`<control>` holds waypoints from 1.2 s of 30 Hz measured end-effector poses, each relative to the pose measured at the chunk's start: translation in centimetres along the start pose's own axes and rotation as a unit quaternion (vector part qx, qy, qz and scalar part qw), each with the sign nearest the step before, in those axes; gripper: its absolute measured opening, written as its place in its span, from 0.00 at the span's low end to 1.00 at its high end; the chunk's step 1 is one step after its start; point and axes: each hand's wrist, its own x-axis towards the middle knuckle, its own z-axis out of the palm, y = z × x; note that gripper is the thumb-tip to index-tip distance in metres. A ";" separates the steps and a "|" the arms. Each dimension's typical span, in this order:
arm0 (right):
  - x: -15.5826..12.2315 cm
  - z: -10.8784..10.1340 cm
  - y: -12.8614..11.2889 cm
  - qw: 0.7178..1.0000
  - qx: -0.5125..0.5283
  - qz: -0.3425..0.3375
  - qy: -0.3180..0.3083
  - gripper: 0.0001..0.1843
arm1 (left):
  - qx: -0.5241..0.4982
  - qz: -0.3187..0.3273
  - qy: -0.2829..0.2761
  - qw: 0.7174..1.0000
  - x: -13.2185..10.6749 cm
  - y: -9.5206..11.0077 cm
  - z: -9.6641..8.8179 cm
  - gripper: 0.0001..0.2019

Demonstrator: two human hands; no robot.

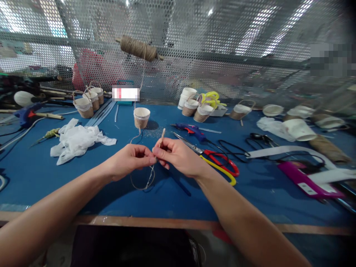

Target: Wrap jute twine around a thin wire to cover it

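My left hand (130, 160) and my right hand (178, 157) meet fingertip to fingertip above the blue table (41, 174). Both pinch a thin piece of jute twine (144, 181). One twine end sticks up between my right fingers, and a loop hangs below my hands onto the table. The twine leads up past a small paper cup (141, 117) to a twine spool (138, 48) mounted on the mesh wall.
Red-and-yellow scissors (219, 163) and a blue glue gun (191, 129) lie right of my hands. A white crumpled cloth (78, 139) lies to the left. Twine-wrapped cups (89, 102) and more cups (197, 109) stand at the back. Black scissors (261, 139) and a magenta tool (308, 181) lie at right.
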 end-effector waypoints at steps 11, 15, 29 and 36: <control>0.0 0.1 -0.1 0.998 -0.056 0.020 0.021 0.12 | 0.061 0.019 0.001 0.998 -0.1 0.4 -0.3 0.05; 0.1 0.1 0.0 0.997 -0.064 0.023 0.024 0.13 | 0.077 0.021 0.016 0.997 0.0 0.2 -0.3 0.06; -0.1 0.5 -0.3 0.998 -0.046 0.016 0.040 0.12 | -0.118 -0.079 0.027 0.990 -0.1 0.4 0.3 0.09; -0.1 0.6 -0.4 0.997 -0.035 0.014 0.063 0.13 | -0.150 -0.072 0.032 0.985 0.1 0.2 0.4 0.09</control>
